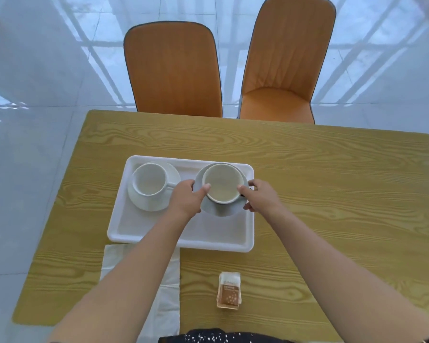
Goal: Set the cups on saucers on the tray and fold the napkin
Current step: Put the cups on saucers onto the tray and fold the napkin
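Note:
A white tray [216, 241] lies on the wooden table. In its left half a white cup [149, 179] stands on a white saucer [144, 201]. In the right half a second white cup [223, 183] sits on a saucer [221, 209], which looks tilted or held slightly above the tray. My left hand [185, 198] grips that saucer's left edge, thumb against the cup. My right hand [260, 195] grips its right edge, thumb on the cup rim. A white napkin [166, 288] lies unfolded in front of the tray, partly hidden under my left forearm.
A small brown and white sachet [229, 290] lies on the table [332, 194] near the front edge. Two orange chairs [174, 70] [285, 65] stand at the far side of the table. A shiny tiled floor surrounds it.

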{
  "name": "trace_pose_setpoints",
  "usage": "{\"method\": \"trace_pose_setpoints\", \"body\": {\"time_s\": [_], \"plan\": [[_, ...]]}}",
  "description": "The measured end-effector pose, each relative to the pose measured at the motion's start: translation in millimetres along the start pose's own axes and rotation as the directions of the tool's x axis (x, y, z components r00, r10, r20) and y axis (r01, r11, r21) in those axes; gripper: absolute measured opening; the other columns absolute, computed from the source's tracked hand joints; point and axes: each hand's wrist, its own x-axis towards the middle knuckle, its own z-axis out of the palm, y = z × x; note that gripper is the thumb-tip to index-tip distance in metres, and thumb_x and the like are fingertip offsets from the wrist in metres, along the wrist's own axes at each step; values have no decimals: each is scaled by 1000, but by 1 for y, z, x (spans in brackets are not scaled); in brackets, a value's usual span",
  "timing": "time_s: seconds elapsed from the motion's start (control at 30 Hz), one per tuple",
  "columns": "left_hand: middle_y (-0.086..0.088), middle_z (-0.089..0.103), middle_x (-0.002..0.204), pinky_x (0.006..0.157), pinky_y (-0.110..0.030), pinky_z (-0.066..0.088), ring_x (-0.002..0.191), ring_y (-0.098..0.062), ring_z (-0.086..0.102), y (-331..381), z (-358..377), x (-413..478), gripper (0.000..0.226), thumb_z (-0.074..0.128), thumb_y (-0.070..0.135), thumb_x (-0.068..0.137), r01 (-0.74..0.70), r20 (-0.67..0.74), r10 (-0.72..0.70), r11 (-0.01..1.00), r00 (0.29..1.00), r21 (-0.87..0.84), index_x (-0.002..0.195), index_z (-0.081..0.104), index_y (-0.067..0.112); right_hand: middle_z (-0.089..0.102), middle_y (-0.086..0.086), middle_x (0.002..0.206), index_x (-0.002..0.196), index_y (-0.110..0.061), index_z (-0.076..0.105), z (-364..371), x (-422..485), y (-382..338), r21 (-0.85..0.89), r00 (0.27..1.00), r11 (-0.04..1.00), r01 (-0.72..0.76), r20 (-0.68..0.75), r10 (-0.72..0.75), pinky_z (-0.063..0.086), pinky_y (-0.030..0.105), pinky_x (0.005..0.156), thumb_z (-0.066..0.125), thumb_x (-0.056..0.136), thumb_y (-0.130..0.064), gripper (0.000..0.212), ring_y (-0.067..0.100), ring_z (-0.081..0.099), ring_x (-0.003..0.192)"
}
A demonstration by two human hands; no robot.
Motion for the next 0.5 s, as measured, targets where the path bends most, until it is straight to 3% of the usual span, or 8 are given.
{"method": "trace_pose_setpoints", "body": {"time_s": [0.07,0.17,0.27,0.33,0.43,0.5], "plan": [[0,39,71,66,-54,62,53,-19,52,0,3,3,38,66,35,94,0,-27,0,1000,1000,10,81,54,2,70,0,94,116,-16,63,2,3,0,-20,1000,1000,7,-22,-7,57,36,71,63,92,-40,34,17,72,65],[-3,42,80,73,-54,61,58,-20,53,-4,4,9,39,64,37,96,11,-17,-10,1000,1000,29,94,60,-2,71,5,95,111,-11,66,8,7,3,-71,1000,997,-1,-30,-1,58,37,72,62,92,-42,36,20,73,70],[-21,58,93,80,-59,58,81,-37,63,-12,4,11,44,62,39,96,-12,1,12,998,1000,56,103,63,-5,70,10,113,122,-11,64,12,8,5,-124,1000,992,5,-13,-6,58,48,88,61,92,-48,48,27,73,88],[-24,61,100,79,-59,58,90,-42,65,-15,5,11,44,62,39,96,-10,10,9,999,1000,35,108,64,-3,67,13,123,123,-12,63,12,9,6,-132,1000,991,8,6,-7,54,52,94,59,93,-49,48,32,69,103],[-9,52,90,78,-59,59,76,-35,61,-16,7,11,27,64,39,96,7,10,-7,1000,1000,3,93,60,13,69,11,114,118,-12,65,11,8,6,-135,1000,991,8,12,-7,55,53,92,58,94,-48,44,32,69,99],[-9,54,92,77,-58,60,69,-26,57,-18,7,14,24,65,39,95,21,18,-20,1000,1000,-20,91,58,17,70,8,108,125,-11,61,10,8,6,-116,1000,993,3,7,-2,57,52,88,59,94,-46,47,29,73,87]]}}
